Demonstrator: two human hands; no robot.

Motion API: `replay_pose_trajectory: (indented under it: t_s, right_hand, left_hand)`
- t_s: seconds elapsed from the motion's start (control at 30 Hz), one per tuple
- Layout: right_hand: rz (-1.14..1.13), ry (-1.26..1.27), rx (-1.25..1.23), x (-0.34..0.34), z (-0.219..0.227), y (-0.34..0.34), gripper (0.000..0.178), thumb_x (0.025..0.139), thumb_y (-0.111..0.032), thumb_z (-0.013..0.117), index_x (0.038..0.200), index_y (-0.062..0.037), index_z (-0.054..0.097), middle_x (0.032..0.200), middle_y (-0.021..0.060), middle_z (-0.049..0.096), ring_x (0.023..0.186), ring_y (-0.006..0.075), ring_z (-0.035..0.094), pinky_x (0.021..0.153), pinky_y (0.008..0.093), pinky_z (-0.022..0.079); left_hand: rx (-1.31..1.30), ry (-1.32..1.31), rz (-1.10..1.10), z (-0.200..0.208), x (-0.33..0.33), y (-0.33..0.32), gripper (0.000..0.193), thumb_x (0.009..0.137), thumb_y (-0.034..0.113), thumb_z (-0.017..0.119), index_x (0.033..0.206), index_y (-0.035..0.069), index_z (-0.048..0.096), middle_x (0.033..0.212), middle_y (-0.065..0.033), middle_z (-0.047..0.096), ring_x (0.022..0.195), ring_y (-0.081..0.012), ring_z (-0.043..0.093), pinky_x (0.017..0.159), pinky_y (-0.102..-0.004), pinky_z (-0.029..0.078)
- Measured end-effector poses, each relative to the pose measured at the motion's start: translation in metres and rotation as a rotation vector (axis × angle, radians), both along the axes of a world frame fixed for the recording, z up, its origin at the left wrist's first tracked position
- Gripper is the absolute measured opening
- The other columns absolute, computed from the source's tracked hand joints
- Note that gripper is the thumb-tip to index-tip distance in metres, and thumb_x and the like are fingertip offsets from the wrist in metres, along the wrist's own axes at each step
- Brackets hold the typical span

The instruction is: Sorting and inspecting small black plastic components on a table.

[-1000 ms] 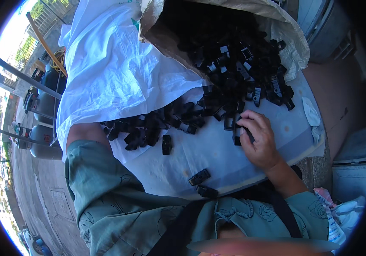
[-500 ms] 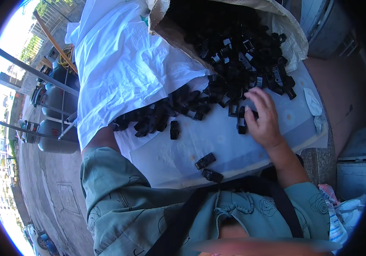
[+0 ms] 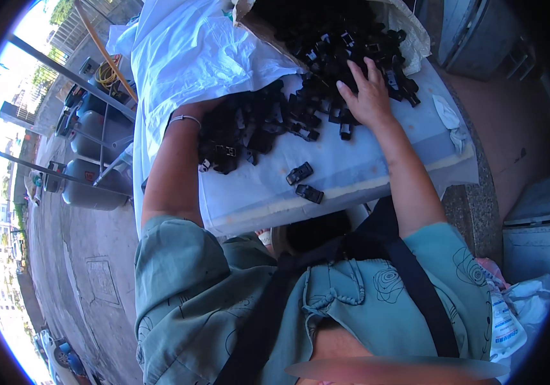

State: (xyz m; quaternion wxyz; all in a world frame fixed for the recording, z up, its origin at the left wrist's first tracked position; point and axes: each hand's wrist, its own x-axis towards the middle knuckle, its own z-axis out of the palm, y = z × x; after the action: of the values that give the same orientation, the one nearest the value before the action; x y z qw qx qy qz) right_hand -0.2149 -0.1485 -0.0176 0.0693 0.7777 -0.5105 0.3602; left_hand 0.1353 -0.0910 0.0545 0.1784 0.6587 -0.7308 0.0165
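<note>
A heap of small black plastic parts (image 3: 256, 125), blocky and with rectangular openings, spreads over the table from the mouth of a woven sack (image 3: 419, 32). My right hand (image 3: 368, 96) lies over the right part of the heap with fingers spread, and no part shows in its grip. At the left, my left hand (image 3: 207, 108) reaches under the edge of a white plastic sack (image 3: 191, 58), beside the parts. Its fingers are hidden there; a bracelet (image 3: 187, 119) shows at the wrist. Two loose black parts (image 3: 299, 173) lie nearer me.
A pale sheet covers the table (image 3: 352, 160), with a crumpled white scrap (image 3: 447, 115) near its right edge. Grey tanks (image 3: 98, 186) with pipes stand at the left. At the right are a grey metal box (image 3: 532, 250) and plastic bags (image 3: 512, 321).
My right hand has moved away from a black part at the heap's near edge, farther toward the woven sack. My left forearm and wrist now show, drawn out from under the white sack.
</note>
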Motion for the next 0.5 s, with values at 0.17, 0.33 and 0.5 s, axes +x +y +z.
replay_pose_trajectory:
  t_s: [0.17,0.33,0.5]
  right_hand:
    - [0.142,0.064,0.15,0.014,-0.011,0.012,0.047,0.092,-0.042,0.054,0.128,-0.0117,0.058,0.133,0.0149,0.05,0.123,0.0325,0.047,0.102,0.0456,0.039]
    - [0.216,-0.034,0.034,0.014,-0.022,0.019,0.036,0.091,-0.034,0.056,0.111,-0.0051,0.065,0.118,0.0133,0.061,0.113,0.0319,0.055,0.099,0.0443,0.042]
    - [0.264,-0.105,-0.187,0.009,0.03,0.081,0.022,0.089,-0.015,0.059,0.107,-0.0055,0.066,0.111,0.0107,0.063,0.1,0.0294,0.061,0.085,0.0414,0.048]
  left_hand:
    - [0.205,0.153,0.125,0.019,-0.035,0.037,0.053,0.087,0.047,0.06,0.124,0.008,0.06,0.126,-0.0179,0.059,0.118,-0.0328,0.054,0.102,-0.0385,0.04]
    - [-0.19,0.235,-0.107,0.002,-0.092,0.092,0.022,0.083,0.012,0.063,0.104,0.004,0.066,0.096,-0.0175,0.064,0.089,-0.0361,0.063,0.078,-0.0417,0.052]
    - [-0.274,0.398,0.106,-0.048,-0.119,0.158,0.024,0.08,0.005,0.068,0.104,0.005,0.065,0.086,-0.012,0.063,0.068,-0.0254,0.065,0.063,-0.0318,0.053]
